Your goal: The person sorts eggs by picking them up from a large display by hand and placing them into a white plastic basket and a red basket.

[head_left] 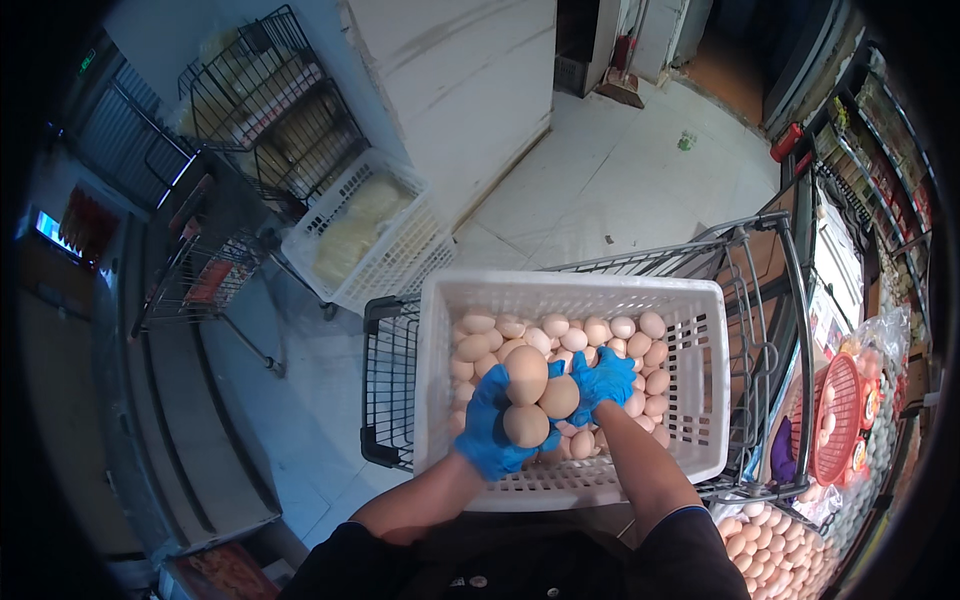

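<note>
My left hand, in a blue disposable glove, holds three brown eggs clustered in its palm, raised above the crate. Beside it, my right hand, gloved the same way, reaches down among the loose eggs. Its fingertips are partly hidden, so whether it grasps an egg does not show. The pale brown and pinkish eggs spread across the inside of a white perforated plastic crate, most densely along its far and right sides. This crate rests on a metal shopping cart.
Lower right, many more eggs lie in a display, below a red plastic basket with a few eggs. Another white crate with plastic bags stands by a second cart. Stocked shelves line the right; a wall corner rises ahead.
</note>
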{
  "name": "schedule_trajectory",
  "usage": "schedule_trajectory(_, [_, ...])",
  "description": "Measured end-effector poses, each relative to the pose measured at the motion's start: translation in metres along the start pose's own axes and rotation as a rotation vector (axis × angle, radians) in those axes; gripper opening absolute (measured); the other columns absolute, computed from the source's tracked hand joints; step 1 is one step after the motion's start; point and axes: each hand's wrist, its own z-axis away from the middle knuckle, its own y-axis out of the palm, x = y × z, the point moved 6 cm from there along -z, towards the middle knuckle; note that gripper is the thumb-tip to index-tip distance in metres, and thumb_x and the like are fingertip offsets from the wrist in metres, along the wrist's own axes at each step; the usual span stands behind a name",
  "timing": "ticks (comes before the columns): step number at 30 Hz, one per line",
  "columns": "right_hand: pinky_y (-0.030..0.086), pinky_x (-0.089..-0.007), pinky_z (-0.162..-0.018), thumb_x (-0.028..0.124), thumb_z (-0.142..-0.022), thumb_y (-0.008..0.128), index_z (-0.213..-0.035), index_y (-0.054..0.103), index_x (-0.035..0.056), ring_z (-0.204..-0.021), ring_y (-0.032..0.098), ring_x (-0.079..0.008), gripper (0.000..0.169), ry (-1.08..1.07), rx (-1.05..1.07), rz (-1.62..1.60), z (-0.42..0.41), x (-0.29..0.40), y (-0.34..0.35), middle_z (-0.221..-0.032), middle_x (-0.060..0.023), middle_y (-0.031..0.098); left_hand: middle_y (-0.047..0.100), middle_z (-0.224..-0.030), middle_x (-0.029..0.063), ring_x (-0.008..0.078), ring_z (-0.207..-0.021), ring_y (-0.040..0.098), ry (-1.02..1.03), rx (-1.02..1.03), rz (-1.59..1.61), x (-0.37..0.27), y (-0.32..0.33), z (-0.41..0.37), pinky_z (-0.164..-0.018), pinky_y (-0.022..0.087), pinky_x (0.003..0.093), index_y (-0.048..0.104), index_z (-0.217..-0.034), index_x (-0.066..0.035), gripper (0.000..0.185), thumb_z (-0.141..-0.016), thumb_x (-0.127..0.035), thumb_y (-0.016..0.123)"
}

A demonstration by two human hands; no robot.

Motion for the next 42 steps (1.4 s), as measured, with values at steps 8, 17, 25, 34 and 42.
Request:
schedule_trajectory(8, [0.053, -0.0423, -0.090, 0.042, -0.068, 0.073, -0.126, 0.058, 0.0118, -0.116, 0.055, -0.0362, 0.067, 0.001, 0.183, -0.143, -0.005, 0.009, -0.018, -0.129, -0.0230, 0.047, 0.058, -0.113, 0.0077, 0.0202, -0.093, 0.062, 0.013, 0.014, -0.024, 0.000, 0.006, 0.000, -0.068, 0.056, 0.0318, 0.049, -0.123, -0.006, 0.031, -0.096, -0.022, 0.054])
schedule_trajectory(17, [0.058, -0.0405, -0.079, 0.050, -0.072, 0.080, -0.119, 0.058, 0.0004, -0.106, 0.062, -0.0304, 0.072, -0.031, 0.280, -0.314, -0.019, 0.003, -0.004, -0.117, -0.0215, 0.056, 0.058, -0.113, 0.0093, 0.0223, -0.094, 0.062, 0.035, 0.007, -0.029, -0.002, 0.008, 0.002, -0.067, 0.056, 0.0333, 0.051, -0.123, -0.006, 0.034, -0.097, -0.028, 0.052])
schedule_trajectory(25, [0.058, -0.0385, -0.078, 0.042, -0.069, 0.083, -0.121, 0.058, 0.0049, -0.104, 0.060, -0.0301, 0.069, -0.038, 0.340, -0.573, -0.042, -0.025, 0.022, -0.124, -0.0193, 0.050, 0.058, -0.114, 0.0108, 0.0241, -0.094, 0.062, 0.037, 0.002, 0.011, 0.000, 0.010, 0.002, -0.067, 0.056, 0.0346, 0.052, -0.123, -0.006, 0.038, -0.097, -0.033, 0.050])
schedule_trajectory(34, [0.053, -0.0426, -0.095, 0.041, -0.066, 0.081, -0.130, 0.058, 0.0162, -0.118, 0.053, -0.0383, 0.073, -0.160, 0.205, -0.084, -0.013, -0.001, -0.001, -0.136, -0.0224, 0.039, 0.059, -0.115, 0.0124, 0.0262, -0.095, 0.062, 0.069, -0.007, 0.025, -0.005, 0.010, 0.000, -0.066, 0.056, 0.0361, 0.053, -0.123, -0.005, 0.042, -0.098, -0.039, 0.047])
schedule_trajectory(42, [0.054, -0.0426, -0.087, 0.041, -0.064, 0.084, -0.129, 0.049, 0.0044, -0.111, 0.055, -0.0363, 0.083, -0.190, 0.174, -0.315, -0.011, -0.011, -0.021, -0.129, -0.0202, 0.041, 0.059, -0.119, 0.0158, 0.0300, -0.097, 0.062, 0.272, -0.112, -0.330, -0.010, 0.009, 0.000, -0.067, 0.056, 0.0386, 0.053, -0.125, -0.004, 0.051, -0.098, -0.047, 0.044])
